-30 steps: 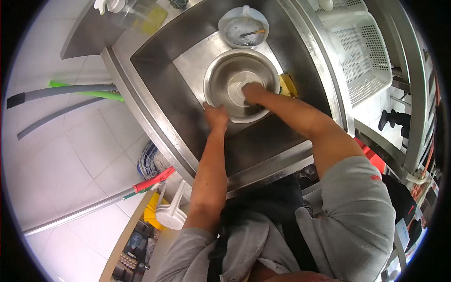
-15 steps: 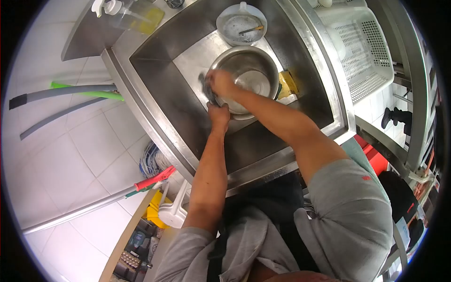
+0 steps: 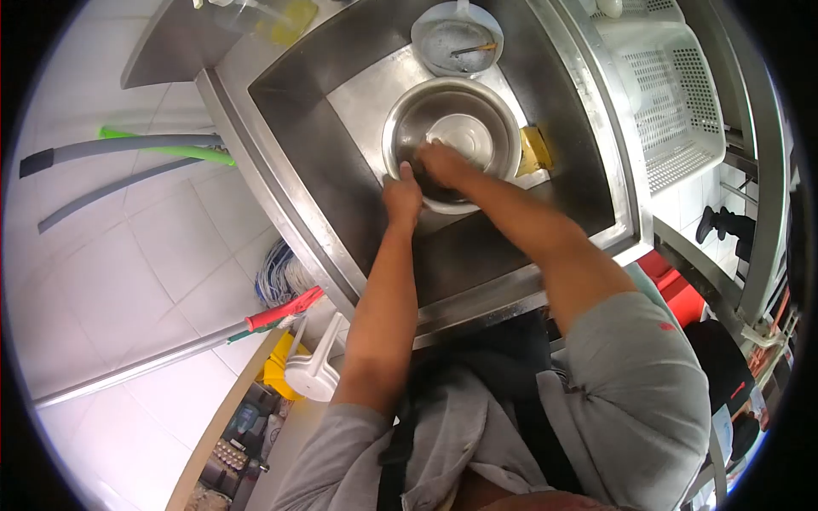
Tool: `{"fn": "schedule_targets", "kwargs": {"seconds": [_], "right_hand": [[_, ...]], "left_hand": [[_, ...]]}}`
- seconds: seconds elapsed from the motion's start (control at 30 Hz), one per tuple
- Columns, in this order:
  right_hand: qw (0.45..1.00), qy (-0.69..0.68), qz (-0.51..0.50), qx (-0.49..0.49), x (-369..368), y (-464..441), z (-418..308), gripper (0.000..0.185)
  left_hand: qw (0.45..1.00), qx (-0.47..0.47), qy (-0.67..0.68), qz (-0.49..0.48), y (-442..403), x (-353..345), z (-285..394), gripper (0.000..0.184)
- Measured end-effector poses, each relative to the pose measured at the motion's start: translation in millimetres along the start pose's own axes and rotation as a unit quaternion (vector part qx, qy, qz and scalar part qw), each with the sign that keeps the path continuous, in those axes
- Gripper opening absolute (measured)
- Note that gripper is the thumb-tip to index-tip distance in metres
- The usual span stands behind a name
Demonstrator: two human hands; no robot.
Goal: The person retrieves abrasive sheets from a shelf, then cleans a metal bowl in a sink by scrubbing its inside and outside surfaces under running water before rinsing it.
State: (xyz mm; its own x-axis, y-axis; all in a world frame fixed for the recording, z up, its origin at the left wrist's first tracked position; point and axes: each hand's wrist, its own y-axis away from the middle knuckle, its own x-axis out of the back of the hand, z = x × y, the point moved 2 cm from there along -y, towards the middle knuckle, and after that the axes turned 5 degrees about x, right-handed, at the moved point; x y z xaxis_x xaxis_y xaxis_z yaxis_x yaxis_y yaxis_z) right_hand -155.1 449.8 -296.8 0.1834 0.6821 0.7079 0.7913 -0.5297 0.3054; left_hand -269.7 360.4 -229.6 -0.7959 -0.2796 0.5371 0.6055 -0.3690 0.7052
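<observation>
A round steel bowl (image 3: 503, 115) rests in the metal sink (image 3: 311, 140). My left hand (image 3: 402, 198) grips its lower left rim, thumb pointing up. Inside the bowl, near the left part of its bottom, is my right hand (image 3: 443, 163), fingers curled and pressed down; what they hold is hidden under the hand. Behind the bowl stands a white container (image 3: 458, 38) with greyish liquid and a utensil with an orange-brown handle. A yellow item (image 3: 534, 152), perhaps a sponge pack, lies right of the bowl.
White perforated baskets (image 3: 673, 111) are right of the sink. A pump bottle with yellow liquid (image 3: 294, 19) stands on the back left edge. Grey hoses (image 3: 128, 146), a mop head (image 3: 277, 272) and a white stool-like item (image 3: 313, 375) are at left. Someone's dark shoe (image 3: 705, 223) shows at right.
My right hand went from the bowl's inside to its left rim, where a dark scrubber showed, then back inside. The bowl tilted and now sits flatter. My left hand stays at the rim.
</observation>
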Motion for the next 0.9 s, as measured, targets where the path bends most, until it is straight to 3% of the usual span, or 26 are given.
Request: {"fn": "schedule_targets", "kwargs": {"seconds": [0.03,0.13,0.2,0.27,0.37,0.4,0.47,0.5,0.53,0.6,0.63,0.7,0.73,0.77,0.8,0.87,0.9], "right_hand": [[0.995,0.01,-0.093,0.018,1.5,16.7,-1.2,0.038],[0.989,0.135,-0.048,0.028,13.9,27.8,27.8,0.042],[0.99,0.043,0.113,-0.07,7.8,5.1,25.5,0.036],[0.94,-0.113,0.253,-0.2,-11.4,-32.8,12.0,0.036],[0.929,-0.113,0.293,-0.198,-19.1,-71.2,-36.0,0.04],[0.96,-0.143,0.185,-0.156,0.2,-57.4,-53.9,0.042],[0.971,-0.226,0.02,-0.074,10.5,-20.8,-54.0,0.039],[0.978,-0.188,-0.077,-0.048,26.3,-8.5,-47.2,0.037],[0.974,-0.147,-0.172,-0.021,40.8,4.9,-37.0,0.034],[0.988,0.076,-0.129,-0.032,30.5,5.0,16.3,0.031],[0.977,0.184,-0.097,-0.045,34.9,-0.9,32.4,0.029],[0.981,0.173,0.073,-0.051,40.7,-31.0,42.0,0.027],[0.972,0.081,0.221,-0.017,26.3,-49.8,32.1,0.025],[0.969,0.06,0.241,-0.003,-4.7,-64.5,22.6,0.026],[0.963,0.042,0.266,0.016,-21.2,-79.1,12.7,0.027],[0.985,-0.167,0.039,-0.021,-25.0,-58.0,-15.0,0.032],[0.991,-0.115,-0.029,0.068,-10.0,-23.2,-21.9,0.032]], "left_hand": [[0.997,-0.026,-0.054,0.045,-15.7,-4.3,-10.9,0.037],[0.993,-0.087,-0.083,0.003,-9.9,-4.6,-15.6,0.032],[0.996,-0.03,0.042,-0.069,-0.9,-3.8,-9.5,0.037],[0.979,0.06,0.143,-0.134,25.1,7.1,18.5,0.043],[0.926,0.114,0.307,-0.186,23.0,-0.6,16.3,0.057],[0.909,0.122,0.346,-0.197,13.6,-4.1,15.5,0.061],[0.869,0.142,0.426,-0.208,-4.6,-1.3,0.5,0.07],[0.874,0.216,0.417,-0.122,7.0,6.0,15.3,0.062],[0.911,0.183,0.358,-0.097,8.3,5.9,12.2,0.057],[0.967,0.111,0.225,-0.037,-5.8,-2.2,-14.1,0.047],[0.974,0.142,0.173,-0.043,-24.6,-9.5,-34.4,0.036],[0.994,-0.011,0.098,0.045,-20.4,-15.0,-34.1,0.042],[0.992,-0.079,0.052,0.08,-9.4,-21.0,-43.6,0.046],[0.985,0.017,0.174,0.0,39.5,4.5,11.2,0.046],[0.985,-0.051,0.163,0.041,35.9,6.5,12.8,0.045],[0.966,-0.183,0.137,0.118,26.0,7.6,6.6,0.045],[0.952,-0.207,0.086,0.21,-2.3,-3.8,-18.9,0.045]]}}
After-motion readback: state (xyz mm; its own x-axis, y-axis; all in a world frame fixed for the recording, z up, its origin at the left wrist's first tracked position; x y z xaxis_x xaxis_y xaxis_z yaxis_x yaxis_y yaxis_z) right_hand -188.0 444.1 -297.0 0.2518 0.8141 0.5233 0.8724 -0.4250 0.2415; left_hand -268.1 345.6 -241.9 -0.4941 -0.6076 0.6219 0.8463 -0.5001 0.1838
